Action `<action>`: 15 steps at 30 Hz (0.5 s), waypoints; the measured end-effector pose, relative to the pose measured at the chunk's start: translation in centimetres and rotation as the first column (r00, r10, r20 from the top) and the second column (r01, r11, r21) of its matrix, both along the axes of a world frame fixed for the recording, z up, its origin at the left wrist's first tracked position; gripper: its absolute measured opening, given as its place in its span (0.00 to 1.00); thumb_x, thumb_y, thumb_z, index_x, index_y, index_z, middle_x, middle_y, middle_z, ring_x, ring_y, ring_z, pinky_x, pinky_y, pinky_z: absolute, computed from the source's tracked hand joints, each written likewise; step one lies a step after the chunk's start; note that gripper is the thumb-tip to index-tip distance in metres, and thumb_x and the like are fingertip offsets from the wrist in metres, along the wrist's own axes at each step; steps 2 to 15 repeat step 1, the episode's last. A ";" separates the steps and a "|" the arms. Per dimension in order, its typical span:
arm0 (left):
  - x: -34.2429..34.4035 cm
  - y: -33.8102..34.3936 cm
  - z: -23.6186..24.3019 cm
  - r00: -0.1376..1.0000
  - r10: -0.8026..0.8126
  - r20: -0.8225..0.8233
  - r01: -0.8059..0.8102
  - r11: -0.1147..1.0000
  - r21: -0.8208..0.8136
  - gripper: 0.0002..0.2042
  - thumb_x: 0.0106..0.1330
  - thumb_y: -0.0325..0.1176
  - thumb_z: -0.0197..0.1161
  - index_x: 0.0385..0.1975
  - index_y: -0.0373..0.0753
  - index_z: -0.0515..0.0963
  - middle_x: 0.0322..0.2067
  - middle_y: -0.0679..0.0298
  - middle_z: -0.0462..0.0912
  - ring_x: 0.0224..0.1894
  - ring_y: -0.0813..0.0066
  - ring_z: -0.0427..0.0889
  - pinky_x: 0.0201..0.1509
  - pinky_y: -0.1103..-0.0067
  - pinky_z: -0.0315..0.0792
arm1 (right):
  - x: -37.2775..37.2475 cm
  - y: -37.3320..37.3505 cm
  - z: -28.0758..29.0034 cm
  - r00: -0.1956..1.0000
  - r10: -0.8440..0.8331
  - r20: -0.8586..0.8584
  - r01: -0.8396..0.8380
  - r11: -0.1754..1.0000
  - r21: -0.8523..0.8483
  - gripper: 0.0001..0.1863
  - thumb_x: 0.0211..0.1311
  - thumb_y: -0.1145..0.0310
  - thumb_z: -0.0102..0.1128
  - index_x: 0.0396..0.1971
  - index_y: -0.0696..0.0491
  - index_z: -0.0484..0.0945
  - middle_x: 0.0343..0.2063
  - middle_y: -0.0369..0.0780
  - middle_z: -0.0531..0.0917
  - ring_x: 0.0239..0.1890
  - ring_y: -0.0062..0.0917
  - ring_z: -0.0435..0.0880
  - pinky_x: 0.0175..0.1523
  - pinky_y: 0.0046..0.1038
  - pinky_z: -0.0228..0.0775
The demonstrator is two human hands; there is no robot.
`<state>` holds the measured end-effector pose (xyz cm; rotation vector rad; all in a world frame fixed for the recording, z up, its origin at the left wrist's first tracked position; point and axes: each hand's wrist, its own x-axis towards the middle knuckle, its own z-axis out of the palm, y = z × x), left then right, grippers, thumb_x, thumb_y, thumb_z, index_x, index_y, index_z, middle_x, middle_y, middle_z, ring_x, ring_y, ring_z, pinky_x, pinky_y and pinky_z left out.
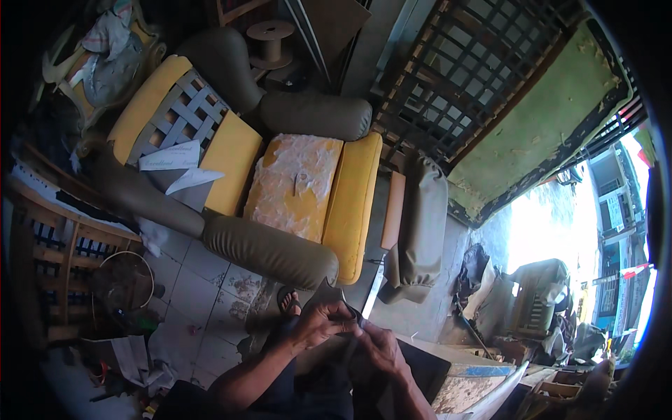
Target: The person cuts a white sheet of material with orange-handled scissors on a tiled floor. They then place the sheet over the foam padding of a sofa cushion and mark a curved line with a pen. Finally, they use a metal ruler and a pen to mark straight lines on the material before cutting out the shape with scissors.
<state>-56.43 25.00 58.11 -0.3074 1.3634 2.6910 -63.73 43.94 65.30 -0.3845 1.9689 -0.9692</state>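
Note:
My left hand is closed, its fingers pinching a dark grey-brown piece of upholstery material that rises to a point above it. Close beside it, my right hand pinches the same piece near its edge; the fingertips of both hands almost meet. Whether a small tool is between them is too small to tell. Just beyond the hands stands an armchair frame with olive-brown padded arms. Its seat is yellow foam with whitish wadding on top, and a yellow front roll runs along it.
Grey webbing crosses the chair back, with white-backed sheet material draped there. An olive cover lies right of the seat. A green panel with a webbed frame leans at upper right. A wire spool stands behind; a worn board is at lower right.

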 end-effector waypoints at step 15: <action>-1.2 -1.1 2.0 0.999 0.041 -0.022 -0.040 0.999 0.023 0.05 0.66 0.30 0.74 0.36 0.40 0.84 0.37 0.67 0.87 0.44 0.78 0.85 0.54 0.80 0.78 | -2.3 -1.3 0.8 0.997 0.004 0.076 0.006 0.990 -0.139 0.24 0.76 0.56 0.59 0.66 0.51 0.75 0.43 0.47 0.90 0.52 0.40 0.89 0.51 0.25 0.77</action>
